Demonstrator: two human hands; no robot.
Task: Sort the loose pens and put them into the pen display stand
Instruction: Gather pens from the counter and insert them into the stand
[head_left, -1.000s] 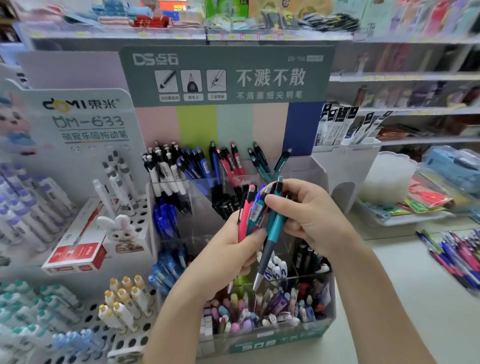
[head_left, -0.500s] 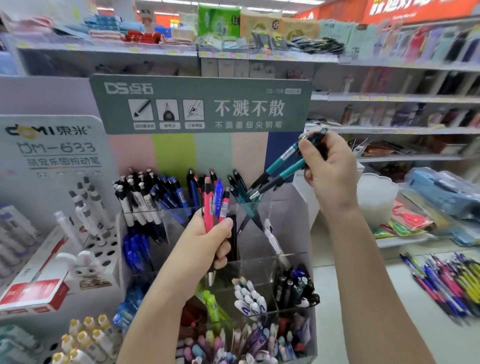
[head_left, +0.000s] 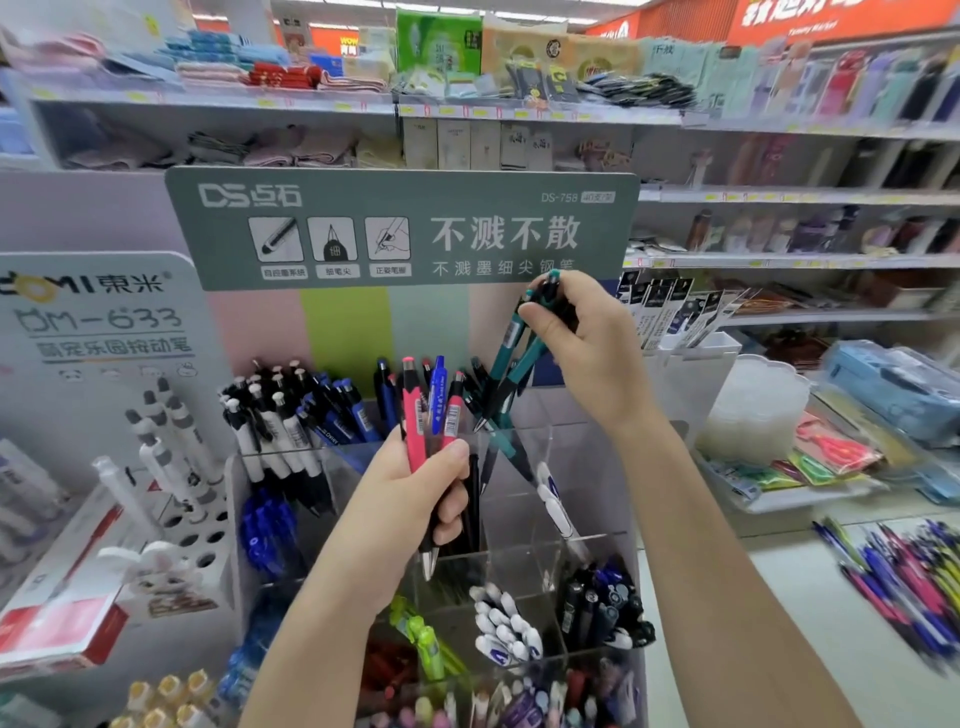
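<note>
A clear tiered pen display stand (head_left: 524, 556) with a grey-green header sign sits in front of me. My left hand (head_left: 415, 499) grips a bundle of pink and blue pens (head_left: 428, 410), tips down, over the stand's middle. My right hand (head_left: 582, 338) pinches two teal pens (head_left: 511, 364) by their top ends. Their tips point down-left into the top row's right compartment, where other teal pens stand. Black-and-white pens and blue pens fill the top row's left compartments.
A heap of loose pens (head_left: 904, 587) lies on the counter at the right. A white perforated pen rack (head_left: 171, 499) and a red box (head_left: 67, 618) stand to the left. Clear tubs and packets (head_left: 753, 410) sit right of the stand. Store shelves run behind.
My right hand pulled the two teal pens out of the left-hand bundle, lifted them up and right, and now lowers their tips toward the top-right compartment. The left hand stays put.
</note>
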